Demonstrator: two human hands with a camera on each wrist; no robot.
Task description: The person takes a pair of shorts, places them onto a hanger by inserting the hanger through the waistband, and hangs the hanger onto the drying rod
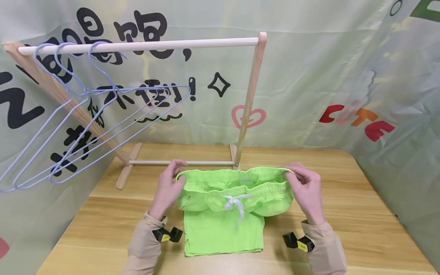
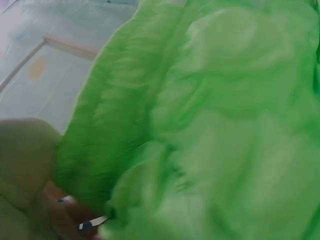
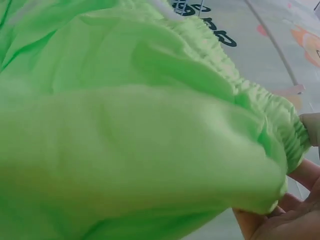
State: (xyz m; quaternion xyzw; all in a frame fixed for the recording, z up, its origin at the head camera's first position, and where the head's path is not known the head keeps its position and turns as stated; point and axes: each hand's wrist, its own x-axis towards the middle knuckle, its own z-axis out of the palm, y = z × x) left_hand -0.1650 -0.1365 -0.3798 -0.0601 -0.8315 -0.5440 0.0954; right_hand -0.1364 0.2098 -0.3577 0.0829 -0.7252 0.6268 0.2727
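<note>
Bright green shorts [image 1: 223, 233] with a gathered elastic waistband and a white drawstring bow [image 1: 235, 202] are in front of me, the waist lifted and held open toward the head camera. The lower part lies flat over the table. My left hand [image 1: 172, 187] pinches the left end of the waistband, thumb inside the opening. At the opposite end, my right hand [image 1: 307, 188] grips the band between thumb and fingers. Green cloth fills most of both wrist views, with the left thumb [image 2: 25, 160] at the lower left and right fingers [image 3: 290, 215] at the lower right.
Behind the shorts stands a wooden rack with a white top rail [image 1: 192, 44] and a low white bar [image 1: 206, 162]. Several pale blue wire hangers [image 1: 82, 110] hang at its left end. The wooden table [image 1: 361, 221] extends to the right; a printed curtain [image 1: 302, 57] surrounds it.
</note>
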